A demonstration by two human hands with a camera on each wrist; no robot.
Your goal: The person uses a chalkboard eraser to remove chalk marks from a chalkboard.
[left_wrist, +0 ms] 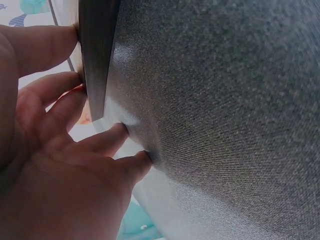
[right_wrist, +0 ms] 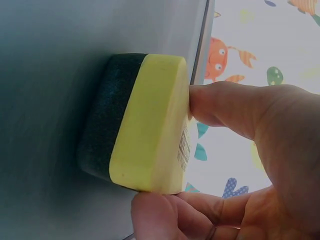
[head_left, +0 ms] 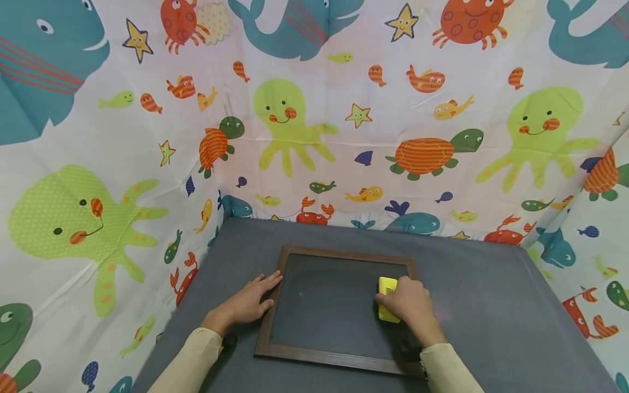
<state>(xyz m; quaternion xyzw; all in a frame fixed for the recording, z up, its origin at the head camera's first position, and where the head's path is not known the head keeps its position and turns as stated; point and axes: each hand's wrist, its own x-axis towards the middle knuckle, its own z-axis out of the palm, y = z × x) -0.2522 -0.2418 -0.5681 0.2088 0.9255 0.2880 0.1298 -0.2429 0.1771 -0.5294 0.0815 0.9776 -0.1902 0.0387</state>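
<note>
A brown-framed dark glass panel (head_left: 339, 256) lies flat on the grey table. My right hand (head_left: 407, 301) grips a yellow sponge (head_left: 386, 286) with a dark green scouring side (right_wrist: 102, 125) pressed against the glass near the frame's right edge; thumb and fingers pinch the yellow part (right_wrist: 150, 125). My left hand (head_left: 250, 300) lies with straight fingers on the table at the frame's left edge (left_wrist: 97, 60), fingertips (left_wrist: 75, 82) touching the wooden frame. Both sleeves are cream.
The grey cloth-covered table (head_left: 491, 305) is enclosed on three sides by a white curtain (head_left: 344, 109) printed with sea animals. Bare table surface lies right of the frame and behind it.
</note>
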